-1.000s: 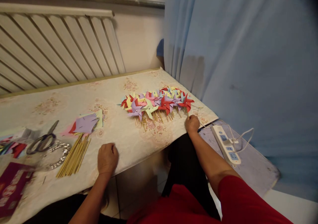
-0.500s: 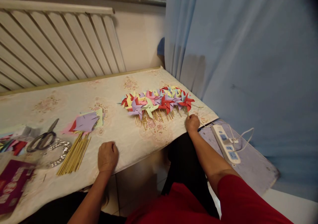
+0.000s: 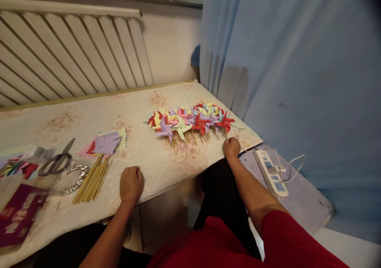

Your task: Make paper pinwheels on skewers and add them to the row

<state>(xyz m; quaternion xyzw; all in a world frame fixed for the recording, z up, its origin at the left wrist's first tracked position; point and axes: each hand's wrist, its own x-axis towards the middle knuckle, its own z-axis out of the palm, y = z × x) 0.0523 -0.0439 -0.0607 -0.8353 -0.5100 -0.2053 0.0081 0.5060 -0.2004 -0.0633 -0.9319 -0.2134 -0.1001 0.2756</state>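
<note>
My left hand point(image 3: 131, 184) rests on the table near its front edge, fingers curled into a loose fist with nothing showing in it. Closed on the stick of a red pinwheel point(image 3: 225, 122), my right hand point(image 3: 231, 147) is at the table's right front. That pinwheel lies at the end of a dense group of paper pinwheels point(image 3: 181, 128) in purple, yellow, red and pink, their sticks pointing toward me. Left of my left hand lies a bundle of thin wooden sticks point(image 3: 93, 179), with a stack of cut paper squares point(image 3: 107, 143) just behind it.
Black-handled scissors point(image 3: 56, 163), a clear bag of silvery pins point(image 3: 76, 178) and a purple box point(image 3: 20, 214) lie on the left of the floral-covered table point(image 3: 160, 177). A power strip point(image 3: 270, 173) with a white cable sits at right, below a blue curtain point(image 3: 297, 81).
The whole view has shifted slightly, so the table items appear a little further right. Both hands keep their places and poses.
</note>
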